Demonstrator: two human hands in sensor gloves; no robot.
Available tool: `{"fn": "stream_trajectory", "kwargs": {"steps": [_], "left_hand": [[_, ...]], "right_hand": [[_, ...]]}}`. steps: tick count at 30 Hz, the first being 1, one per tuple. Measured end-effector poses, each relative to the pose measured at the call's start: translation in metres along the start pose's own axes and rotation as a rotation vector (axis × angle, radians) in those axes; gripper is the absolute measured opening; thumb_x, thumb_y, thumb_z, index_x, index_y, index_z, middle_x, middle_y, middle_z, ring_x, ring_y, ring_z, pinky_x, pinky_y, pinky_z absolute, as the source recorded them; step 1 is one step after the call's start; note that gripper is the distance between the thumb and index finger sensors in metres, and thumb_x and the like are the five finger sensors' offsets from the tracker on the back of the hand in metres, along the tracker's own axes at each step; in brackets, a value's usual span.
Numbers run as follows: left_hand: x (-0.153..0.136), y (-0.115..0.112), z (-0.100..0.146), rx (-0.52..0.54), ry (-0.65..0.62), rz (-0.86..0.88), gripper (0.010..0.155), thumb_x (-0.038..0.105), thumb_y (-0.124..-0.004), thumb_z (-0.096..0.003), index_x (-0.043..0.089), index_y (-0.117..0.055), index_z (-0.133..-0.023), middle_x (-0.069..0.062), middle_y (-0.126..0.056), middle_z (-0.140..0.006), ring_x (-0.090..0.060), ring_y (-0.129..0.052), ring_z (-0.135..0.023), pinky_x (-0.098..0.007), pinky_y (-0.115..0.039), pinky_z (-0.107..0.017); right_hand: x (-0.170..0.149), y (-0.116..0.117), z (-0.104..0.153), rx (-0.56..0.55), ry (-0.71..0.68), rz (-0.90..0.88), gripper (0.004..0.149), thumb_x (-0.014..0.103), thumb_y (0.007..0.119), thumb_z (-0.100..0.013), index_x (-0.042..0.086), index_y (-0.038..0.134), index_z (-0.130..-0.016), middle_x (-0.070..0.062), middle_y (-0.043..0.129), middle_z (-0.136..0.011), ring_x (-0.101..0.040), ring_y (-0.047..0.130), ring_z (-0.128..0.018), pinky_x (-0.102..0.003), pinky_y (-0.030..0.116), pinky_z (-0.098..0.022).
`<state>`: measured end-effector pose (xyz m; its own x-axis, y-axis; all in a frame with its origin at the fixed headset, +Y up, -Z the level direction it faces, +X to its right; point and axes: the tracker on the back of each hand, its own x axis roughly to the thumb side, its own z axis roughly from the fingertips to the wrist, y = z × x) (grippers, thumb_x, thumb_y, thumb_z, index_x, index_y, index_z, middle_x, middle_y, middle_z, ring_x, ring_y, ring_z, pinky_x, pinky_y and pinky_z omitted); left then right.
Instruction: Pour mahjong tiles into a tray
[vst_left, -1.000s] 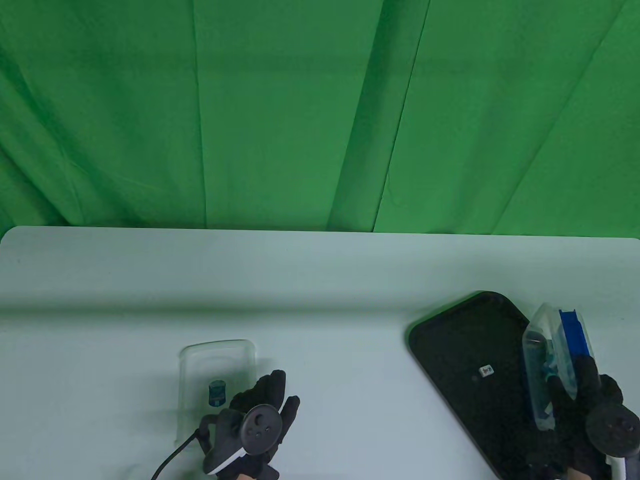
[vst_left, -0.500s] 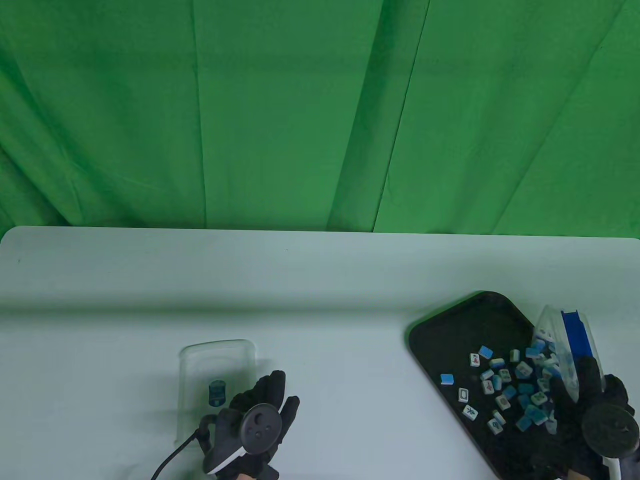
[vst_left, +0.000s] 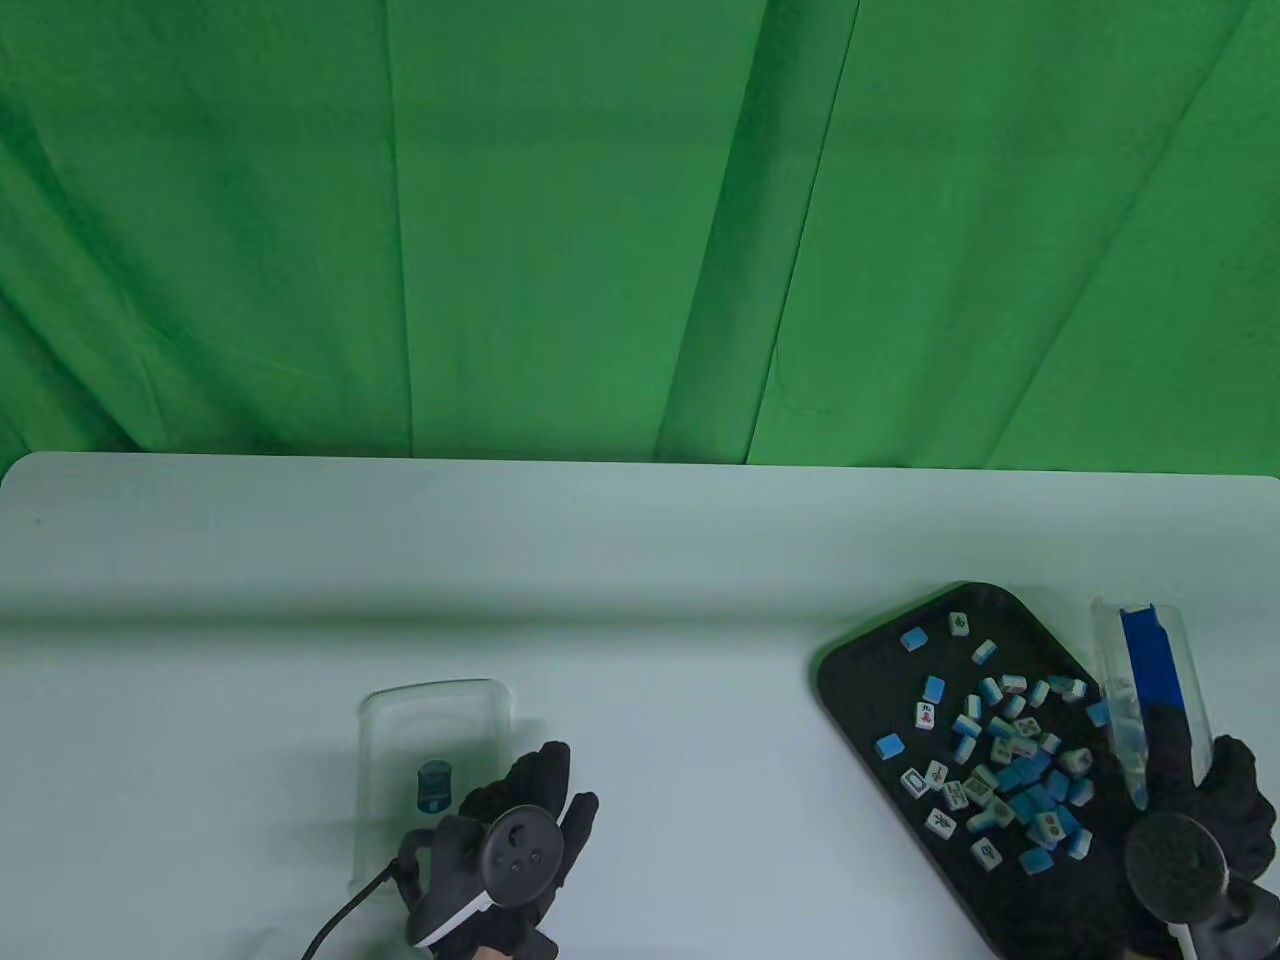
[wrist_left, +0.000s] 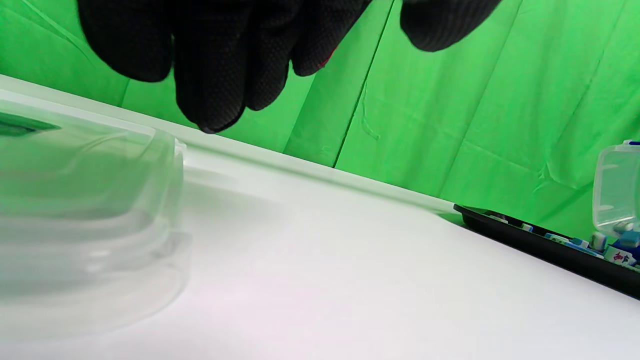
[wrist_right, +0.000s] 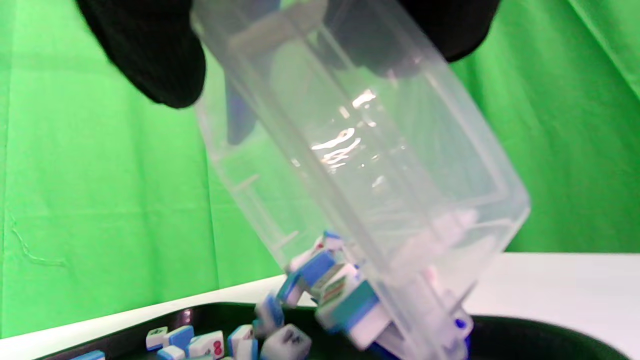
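Note:
A black tray (vst_left: 880, 650) lies at the table's front right and holds several blue-and-white mahjong tiles (vst_left: 1000, 760). My right hand (vst_left: 1205, 800) grips a clear plastic box (vst_left: 1150, 670) with a blue part, tipped over the tray's right edge. In the right wrist view the box (wrist_right: 360, 165) points mouth-down and tiles (wrist_right: 325, 290) spill from it into the tray (wrist_right: 525, 335). My left hand (vst_left: 525, 815) rests on the table beside the clear lid (vst_left: 435, 740), fingers loose and holding nothing. The lid also shows in the left wrist view (wrist_left: 85, 200).
The white table (vst_left: 400, 570) stretches back to a green cloth backdrop (vst_left: 600, 220). The lid carries a small blue label (vst_left: 434, 783). A black cable (vst_left: 350, 915) runs from my left hand to the front edge.
My right hand tipped the box further. The tray went from one tile to a spread of many, some reaching its far end. My left hand has not moved.

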<state>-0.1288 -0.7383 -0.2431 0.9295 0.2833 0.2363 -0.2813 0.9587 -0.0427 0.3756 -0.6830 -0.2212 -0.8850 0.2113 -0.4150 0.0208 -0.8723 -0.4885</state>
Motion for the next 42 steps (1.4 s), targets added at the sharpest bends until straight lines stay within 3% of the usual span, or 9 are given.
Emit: {"fn": "stream_trajectory", "kwargs": {"steps": [10,19,32,42], "left_hand": [[-0.001,0.0,0.0,-0.013,0.008,0.0,0.068,0.048,-0.054,-0.0646,0.004,-0.057,-0.115,-0.03,-0.075,-0.106,-0.047,-0.089,-0.085,-0.067,-0.066,-0.061],[-0.001,-0.001,-0.001,-0.015,0.01,0.001,0.068,0.048,-0.054,-0.0646,0.003,-0.056,-0.115,-0.03,-0.075,-0.106,-0.047,-0.088,-0.085,-0.067,-0.066,-0.061],[-0.002,-0.002,-0.002,-0.024,0.014,0.004,0.068,0.048,-0.054,-0.0647,0.003,-0.056,-0.115,-0.03,-0.075,-0.106,-0.047,-0.088,-0.085,-0.067,-0.065,-0.061],[-0.002,-0.003,-0.002,-0.03,0.016,0.007,0.068,0.048,-0.054,-0.0647,0.003,-0.056,-0.115,-0.03,-0.075,-0.106,-0.047,-0.088,-0.085,-0.067,-0.066,-0.061]], "right_hand": [[0.011,-0.004,0.009,-0.159,-0.074,0.142,0.067,0.051,0.083,-0.058,0.034,0.051,-0.115,-0.03,0.045,-0.119,-0.053,0.055,-0.098,-0.065,0.052,-0.076],[0.018,-0.013,0.015,-0.236,-0.13,0.141,0.067,0.051,0.084,-0.058,0.035,0.051,-0.114,-0.029,0.044,-0.12,-0.053,0.055,-0.098,-0.065,0.051,-0.076],[0.015,-0.01,0.014,-0.185,-0.106,0.116,0.067,0.052,0.083,-0.058,0.035,0.052,-0.115,-0.029,0.047,-0.119,-0.053,0.056,-0.098,-0.065,0.052,-0.076],[0.01,-0.019,0.014,-0.156,-0.073,-0.076,0.067,0.053,0.082,-0.059,0.034,0.051,-0.115,-0.03,0.047,-0.119,-0.053,0.058,-0.097,-0.065,0.054,-0.075]]}}
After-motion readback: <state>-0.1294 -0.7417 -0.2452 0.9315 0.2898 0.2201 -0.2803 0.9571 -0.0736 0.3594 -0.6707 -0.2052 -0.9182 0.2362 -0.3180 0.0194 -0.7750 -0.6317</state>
